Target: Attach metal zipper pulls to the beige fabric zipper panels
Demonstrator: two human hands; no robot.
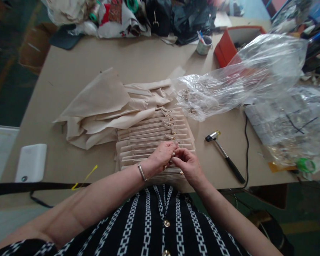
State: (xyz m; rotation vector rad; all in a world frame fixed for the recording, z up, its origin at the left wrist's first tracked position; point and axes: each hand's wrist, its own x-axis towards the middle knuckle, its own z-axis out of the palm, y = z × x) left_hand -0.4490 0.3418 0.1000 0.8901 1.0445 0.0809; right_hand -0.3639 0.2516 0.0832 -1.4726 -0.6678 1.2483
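A row of beige zippered pieces (141, 145) lies overlapped in front of me, with gold-coloured zipper sliders and beige pull tabs along its right side. My left hand (163, 155) is closed in a pinch over the near part of this row, a bracelet on its wrist. My right hand (188, 165) meets it there, thumb and forefinger pinched together. Between the fingertips of both hands shows a small gold-coloured metal piece (173, 154); its exact kind is mostly hidden by the fingers. Behind the row, loose beige fabric (101, 96) lies crumpled.
To the right lies a hammer (225, 154) beside a black cable (246, 142). Clear plastic bags (229, 89) spread over the right side, near an orange box (222, 48) and a cup (204, 45). A white device (31, 163) rests at the left.
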